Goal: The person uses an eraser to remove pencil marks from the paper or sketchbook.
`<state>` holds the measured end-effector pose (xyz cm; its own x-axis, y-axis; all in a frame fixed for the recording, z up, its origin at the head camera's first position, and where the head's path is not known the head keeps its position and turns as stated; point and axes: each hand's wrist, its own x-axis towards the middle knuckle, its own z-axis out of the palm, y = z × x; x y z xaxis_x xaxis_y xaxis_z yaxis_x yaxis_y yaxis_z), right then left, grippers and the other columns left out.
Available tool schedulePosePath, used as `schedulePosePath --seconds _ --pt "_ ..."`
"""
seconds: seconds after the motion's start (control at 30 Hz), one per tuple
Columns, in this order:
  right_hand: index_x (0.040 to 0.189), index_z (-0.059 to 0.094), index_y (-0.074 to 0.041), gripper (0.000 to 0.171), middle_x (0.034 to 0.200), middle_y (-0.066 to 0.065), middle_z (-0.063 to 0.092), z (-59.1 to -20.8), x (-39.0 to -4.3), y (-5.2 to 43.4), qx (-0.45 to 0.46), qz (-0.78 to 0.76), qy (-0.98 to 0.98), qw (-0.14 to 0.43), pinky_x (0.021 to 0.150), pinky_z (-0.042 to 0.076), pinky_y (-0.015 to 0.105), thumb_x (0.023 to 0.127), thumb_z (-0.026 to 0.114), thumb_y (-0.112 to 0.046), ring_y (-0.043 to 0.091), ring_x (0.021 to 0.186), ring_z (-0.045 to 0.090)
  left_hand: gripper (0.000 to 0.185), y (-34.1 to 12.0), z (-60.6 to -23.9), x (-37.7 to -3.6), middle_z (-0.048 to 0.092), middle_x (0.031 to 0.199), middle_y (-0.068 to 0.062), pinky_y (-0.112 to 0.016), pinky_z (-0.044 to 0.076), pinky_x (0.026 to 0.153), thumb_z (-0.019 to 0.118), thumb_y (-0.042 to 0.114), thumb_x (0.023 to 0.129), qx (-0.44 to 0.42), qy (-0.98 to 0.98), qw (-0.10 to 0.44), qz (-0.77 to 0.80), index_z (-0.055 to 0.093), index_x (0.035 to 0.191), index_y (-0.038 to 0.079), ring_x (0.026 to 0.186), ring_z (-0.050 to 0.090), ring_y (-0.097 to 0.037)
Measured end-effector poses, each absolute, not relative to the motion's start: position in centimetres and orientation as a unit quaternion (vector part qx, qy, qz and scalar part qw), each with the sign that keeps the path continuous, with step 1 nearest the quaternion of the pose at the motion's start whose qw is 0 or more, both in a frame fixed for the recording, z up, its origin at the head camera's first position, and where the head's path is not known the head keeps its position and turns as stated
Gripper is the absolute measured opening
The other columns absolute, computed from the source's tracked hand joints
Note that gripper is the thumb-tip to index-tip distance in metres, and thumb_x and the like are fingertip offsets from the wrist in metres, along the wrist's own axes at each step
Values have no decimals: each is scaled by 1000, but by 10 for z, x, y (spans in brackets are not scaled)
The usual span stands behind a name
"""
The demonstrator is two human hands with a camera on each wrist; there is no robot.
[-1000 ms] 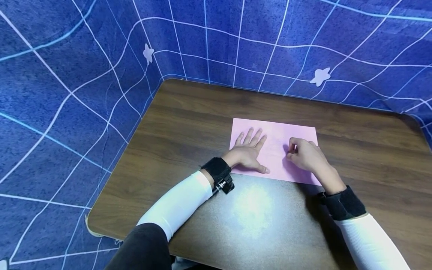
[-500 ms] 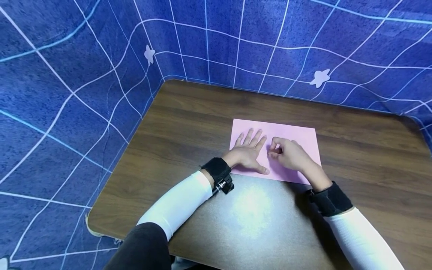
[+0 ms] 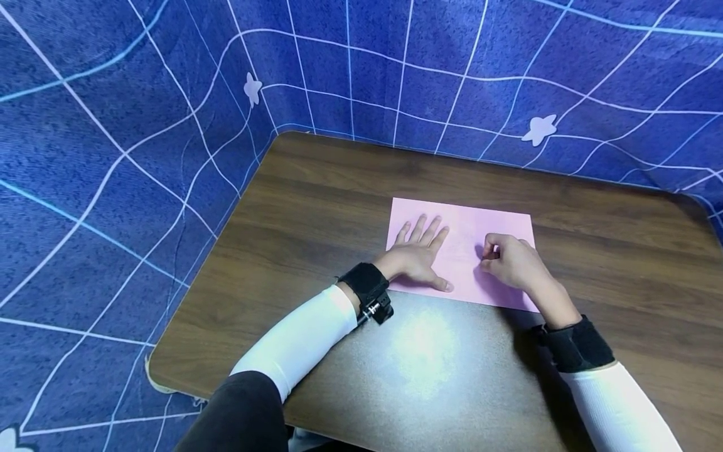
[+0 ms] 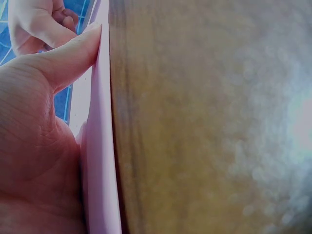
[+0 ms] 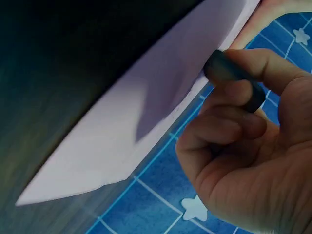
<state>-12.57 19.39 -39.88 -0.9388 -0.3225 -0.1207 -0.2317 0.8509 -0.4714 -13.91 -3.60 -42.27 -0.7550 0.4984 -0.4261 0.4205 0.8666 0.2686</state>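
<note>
A pink sheet of paper (image 3: 465, 216) lies on the wooden table. My left hand (image 3: 417, 257) rests flat on its left part, fingers spread and thumb along the near edge. In the left wrist view the thumb lies over the pink paper (image 4: 100, 146) by its border. My right hand (image 3: 513, 260), fingers curled, is over the sheet's right part. The right wrist view shows it pinching a small dark eraser-like block (image 5: 223, 68) between thumb and fingers, the block's end close to the paper. In the head view the hand hides this block.
The brown wooden table (image 3: 316, 207) extends around the paper, with a glare spot near its front edge. A blue curtain (image 3: 429, 69) with white lines and stars hangs behind and to the left. Black straps with cameras circle both wrists.
My right hand went left across the paper toward my left hand, then came back right to about where it was. My left hand has stayed in place.
</note>
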Motion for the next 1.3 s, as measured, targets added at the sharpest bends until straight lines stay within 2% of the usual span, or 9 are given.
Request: schedulePosePath --seconds 0.13,0.37,0.6,0.83,0.97,1.1,1.23,1.3 --pt "82 63 -13 10 64 -1 58 -396 -126 189 -155 -214 960 96 58 36 31 85 72 -11 19 63 52 127 -38 -423 -138 -28 170 -3 -54 -12 128 61 81 80 251 936 234 73 -12 165 20 157 -27 -29" --pt "90 64 -16 9 65 -2 62 -396 -125 174 -180 -258 940 131 59 38 31 92 73 -15 15 63 52 126 -38 -425 -139 -32 168 0 -53 -15 127 60 81 81 243 934 250 73 -16 164 22 155 -32 -26" --pt "83 63 -16 12 61 -2 53 -397 -122 184 -153 -243 952 109 56 35 31 89 73 -15 17 59 48 127 -38 -424 -138 -32 168 0 -52 -14 128 60 82 80 241 937 242 69 -16 164 23 155 -31 -26" --pt "78 62 -15 13 61 -2 55 -393 -123 194 -165 -217 958 88 56 34 31 83 72 -7 18 60 49 130 -33 -431 -143 -40 164 5 -49 -20 126 59 85 79 235 933 262 69 -22 161 27 151 -39 -22" --pt "88 65 -13 8 67 2 63 -391 -129 188 -162 -215 958 99 60 38 32 88 73 -13 21 65 55 132 -31 -436 -147 -44 161 6 -50 -23 124 60 85 77 232 931 274 63 -25 160 27 148 -43 -22" --pt "96 65 -13 11 74 4 70 -393 -137 180 -158 -242 949 124 64 43 32 93 74 -19 20 71 61 131 -33 -431 -143 -35 167 2 -53 -18 127 62 83 78 240 934 255 70 -18 163 24 153 -35 -25" --pt "93 66 -14 10 72 2 70 -395 -140 183 -149 -259 944 138 63 43 31 93 74 -21 17 68 60 132 -33 -430 -143 -35 167 1 -53 -17 127 62 84 78 241 934 253 71 -18 163 24 154 -35 -25" --pt "91 65 -14 10 71 2 68 -395 -140 192 -136 -254 948 134 62 41 31 92 73 -21 17 67 57 133 -31 -433 -145 -40 164 3 -51 -21 126 61 85 77 236 933 265 66 -23 161 26 151 -40 -24"
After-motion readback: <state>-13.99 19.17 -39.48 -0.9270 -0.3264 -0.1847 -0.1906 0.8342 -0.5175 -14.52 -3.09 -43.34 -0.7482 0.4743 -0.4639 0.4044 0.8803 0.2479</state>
